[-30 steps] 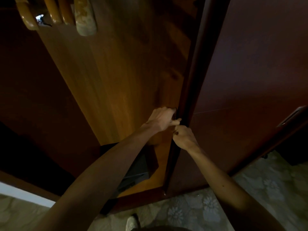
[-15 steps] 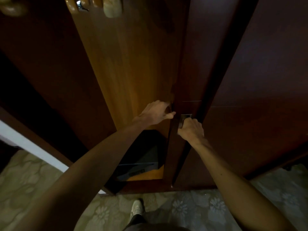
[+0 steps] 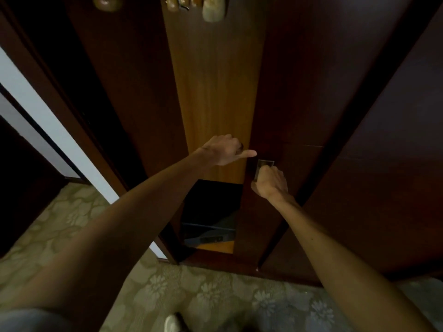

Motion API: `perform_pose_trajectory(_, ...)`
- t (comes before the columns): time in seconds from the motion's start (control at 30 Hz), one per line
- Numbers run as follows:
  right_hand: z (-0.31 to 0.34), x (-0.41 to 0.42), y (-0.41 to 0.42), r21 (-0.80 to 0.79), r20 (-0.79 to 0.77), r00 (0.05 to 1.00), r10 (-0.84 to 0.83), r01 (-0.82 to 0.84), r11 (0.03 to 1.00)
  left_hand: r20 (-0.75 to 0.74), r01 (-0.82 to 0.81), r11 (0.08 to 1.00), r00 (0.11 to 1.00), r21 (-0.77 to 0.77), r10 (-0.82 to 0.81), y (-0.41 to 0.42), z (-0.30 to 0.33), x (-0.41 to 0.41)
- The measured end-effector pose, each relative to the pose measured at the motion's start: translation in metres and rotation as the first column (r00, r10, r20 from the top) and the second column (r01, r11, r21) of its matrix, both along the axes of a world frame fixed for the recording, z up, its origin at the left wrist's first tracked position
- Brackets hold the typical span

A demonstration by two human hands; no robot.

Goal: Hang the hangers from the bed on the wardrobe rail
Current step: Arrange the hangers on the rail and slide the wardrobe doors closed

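Rounded ends of several wooden hangers [image 3: 213, 10] hang at the top of the head view, inside the wardrobe. The rail itself is out of sight. A narrow gap shows the lighter wooden inside panel [image 3: 215, 92]. My left hand [image 3: 224, 149] is at the edge of the dark wardrobe door [image 3: 275, 92], fingers curled into the gap and thumb lying against the edge. My right hand [image 3: 269, 182] is closed around the door's metal handle [image 3: 265, 163]. No bed is in view.
A black box [image 3: 211, 212] sits on the wardrobe floor inside the gap. Another dark door [image 3: 383, 164] stands to the right, and a dark side panel [image 3: 107, 104] with a white wall strip [image 3: 48, 121] to the left. Floral patterned flooring [image 3: 191, 295] lies below, with a shoe tip [image 3: 171, 323].
The door has swung toward the left and the gap into the wardrobe has narrowed. My right hand moved from the door's edge onto the metal handle. The view shifted right.
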State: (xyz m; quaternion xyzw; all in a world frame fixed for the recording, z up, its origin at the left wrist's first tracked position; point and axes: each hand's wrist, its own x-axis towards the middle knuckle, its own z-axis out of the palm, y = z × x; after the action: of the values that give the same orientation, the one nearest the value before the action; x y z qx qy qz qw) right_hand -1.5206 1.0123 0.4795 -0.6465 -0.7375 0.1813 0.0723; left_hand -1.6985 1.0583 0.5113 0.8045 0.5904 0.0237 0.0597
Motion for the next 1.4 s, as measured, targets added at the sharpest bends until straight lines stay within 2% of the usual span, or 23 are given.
perform_pose_trajectory(0.1, 0.001, -0.020, -0.003, -0.008, 0.020, 1.000, 0.010, -0.010, 1.000, -0.008, -0.008, 0.999, 1.000, -0.045, 0.007, -0.003, 0.001, -0.020)
perform_pose_trajectory(0.6, -0.002, -0.136, -0.020, -0.006, 0.042, 0.998, 0.044, -0.044, 0.999, -0.018, -0.014, 1.000, 1.000, 0.014, 0.014, -0.039, 0.009, -0.125)
perform_pose_trajectory(1.03, -0.004, -0.226, -0.034, 0.010, 0.029, 0.996, 0.089, -0.089, 0.996, 0.134, -0.138, 0.990, 0.982, 0.005, 0.136, -0.073, 0.010, -0.207)
perform_pose_trajectory(1.27, -0.009, -0.261, -0.037, -0.013, 0.016, 0.995, 0.102, -0.102, 0.995, 0.063, -0.270, 0.962, 0.962, 0.052, 0.266, -0.090, 0.015, -0.225)
perform_pose_trajectory(1.4, -0.019, -0.280, -0.025, -0.053, -0.100, 0.994, 0.048, -0.054, 0.997, -0.057, -0.328, 0.938, 0.940, 0.114, 0.336, -0.100, 0.018, -0.227)
